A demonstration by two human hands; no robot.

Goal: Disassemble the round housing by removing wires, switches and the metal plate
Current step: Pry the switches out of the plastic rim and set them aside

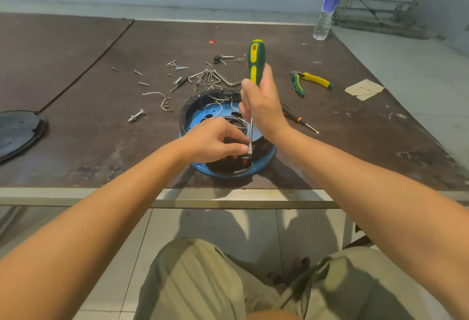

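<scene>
The round blue and black housing point(193, 114) lies open side up near the table's front edge, with white wires point(218, 102) still running along its far inner wall. My right hand point(264, 106) grips the green and yellow screwdriver point(255, 63) upright, its steel tip down inside the housing's near wall. My left hand point(215, 142) reaches into the housing and its curled fingers pinch the shaft close to the tip. What the tip bears on is hidden in the dark near wall. One loose white wire point(157, 97) with brass terminals lies left of the housing.
Loose screws point(177, 65), a bolt point(136, 116) and hex keys point(215, 78) are scattered behind the housing. Yellow-green pliers point(311, 82) and a small screwdriver point(300, 120) lie to the right. A black round lid point(17, 131) sits far left, a water bottle point(327, 9) at the back right.
</scene>
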